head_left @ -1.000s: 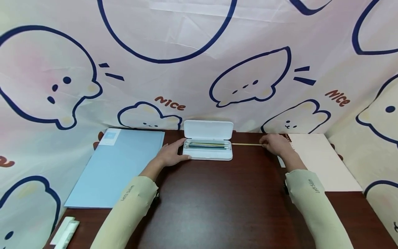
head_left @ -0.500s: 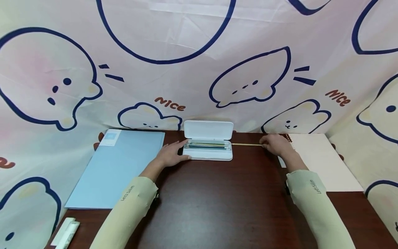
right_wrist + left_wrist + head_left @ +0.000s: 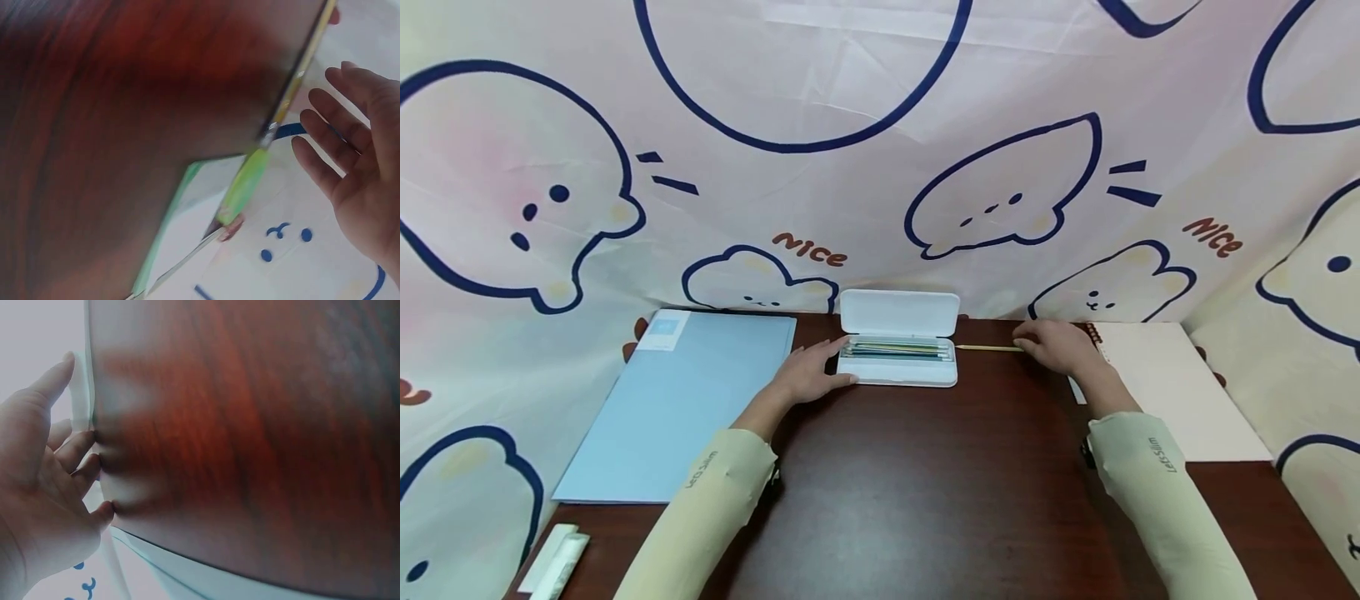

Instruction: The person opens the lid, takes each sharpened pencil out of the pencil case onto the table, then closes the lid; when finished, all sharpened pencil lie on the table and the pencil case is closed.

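Observation:
In the head view an open white pencil case (image 3: 897,372) stands at the back of the table, with several pencils (image 3: 897,349) lying in it. My left hand (image 3: 805,372) rests at its left end, thumb at the front corner and forefinger near the back. That hand (image 3: 44,456) has spread, loosely bent fingers in the left wrist view. Right of the case lies a thin yellow pencil (image 3: 988,348), its far end hidden behind my right hand (image 3: 1054,345). In the right wrist view the pencil (image 3: 290,94) shows a silvery band and bright green end, apart from my loose fingers (image 3: 319,169).
A light blue folder (image 3: 677,408) lies at the left. At the right lies a white spiral pad (image 3: 1180,392), partly under my right forearm. Two pale, narrow packets (image 3: 556,560) sit at the near left table edge. A patterned cloth (image 3: 865,200) hangs behind the table.
My right hand has shifted slightly to the left along the pencil, covering more of it. The pencil, the case and my left hand stay practically where they were.

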Tool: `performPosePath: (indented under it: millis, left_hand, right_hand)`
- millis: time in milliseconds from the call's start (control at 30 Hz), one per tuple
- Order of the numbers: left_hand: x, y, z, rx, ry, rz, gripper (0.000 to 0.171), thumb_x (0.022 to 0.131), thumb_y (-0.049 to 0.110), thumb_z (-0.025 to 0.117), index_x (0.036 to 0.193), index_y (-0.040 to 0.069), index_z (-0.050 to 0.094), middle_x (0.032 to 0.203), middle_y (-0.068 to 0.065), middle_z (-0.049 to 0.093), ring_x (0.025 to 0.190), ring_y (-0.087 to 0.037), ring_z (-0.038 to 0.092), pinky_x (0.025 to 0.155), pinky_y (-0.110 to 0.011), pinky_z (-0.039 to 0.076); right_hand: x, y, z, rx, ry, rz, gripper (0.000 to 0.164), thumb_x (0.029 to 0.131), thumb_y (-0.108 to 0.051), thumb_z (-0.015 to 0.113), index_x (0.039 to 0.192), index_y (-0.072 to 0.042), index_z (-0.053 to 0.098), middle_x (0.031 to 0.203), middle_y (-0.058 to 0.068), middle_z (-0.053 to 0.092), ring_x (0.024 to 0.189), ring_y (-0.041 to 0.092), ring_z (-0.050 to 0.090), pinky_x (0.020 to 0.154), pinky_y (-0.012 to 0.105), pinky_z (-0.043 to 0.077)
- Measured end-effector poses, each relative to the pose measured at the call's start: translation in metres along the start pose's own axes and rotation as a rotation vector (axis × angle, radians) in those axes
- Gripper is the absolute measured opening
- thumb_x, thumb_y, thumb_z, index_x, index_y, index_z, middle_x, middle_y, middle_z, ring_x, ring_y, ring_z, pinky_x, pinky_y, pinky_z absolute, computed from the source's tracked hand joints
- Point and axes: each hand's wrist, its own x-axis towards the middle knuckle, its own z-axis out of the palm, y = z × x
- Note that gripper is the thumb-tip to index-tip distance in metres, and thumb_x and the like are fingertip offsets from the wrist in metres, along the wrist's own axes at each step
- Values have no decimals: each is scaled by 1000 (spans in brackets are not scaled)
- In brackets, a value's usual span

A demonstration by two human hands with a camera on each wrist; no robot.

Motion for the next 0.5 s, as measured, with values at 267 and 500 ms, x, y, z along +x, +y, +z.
performPosePath:
  millis: [267,500]
  left_hand:
    - [-2,-2,1,-2,21,19,84,96,51,65,162,17,27,161,-17,39,151,-36,35,124,-62,18]
    - [-1,-5,4,-35,39,10,88,95,49,66,163,16,22,163,-13,37,151,-35,35,125,-61,15]
  right_hand:
    - [6,-30,-3,108,63,-80,29,102,-29,61,122,-11,74,121,11,73,113,32,67,98,55,52]
    - [18,-63,1,135,57,-123,26,100,-28,65,119,-14,75,119,7,74,104,25,67,94,50,54]
